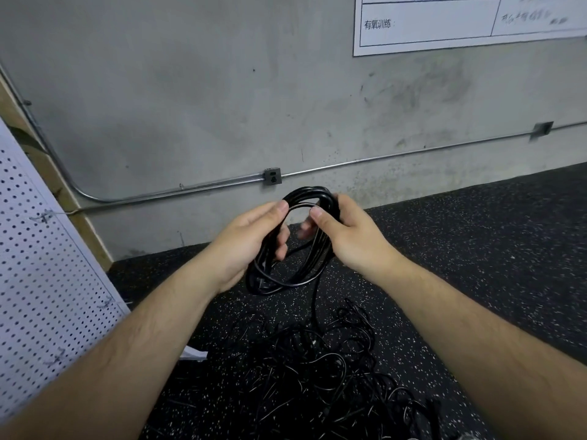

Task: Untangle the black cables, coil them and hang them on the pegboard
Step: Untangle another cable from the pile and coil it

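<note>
A coil of black cable (314, 254), several glossy loops wound into a long oval, stands nearly upright. The left hand (251, 239) grips its left side and the right hand (346, 236) its upper right. Below the grip, one strand (316, 300) drops from the coil into a loose tangle of black cables (317, 376). Left of the grip stands the white perforated pegboard (38, 281).

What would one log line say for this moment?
step: coiling | left hand: grips coil | right hand: grips coil | strand: down to pile
</note>
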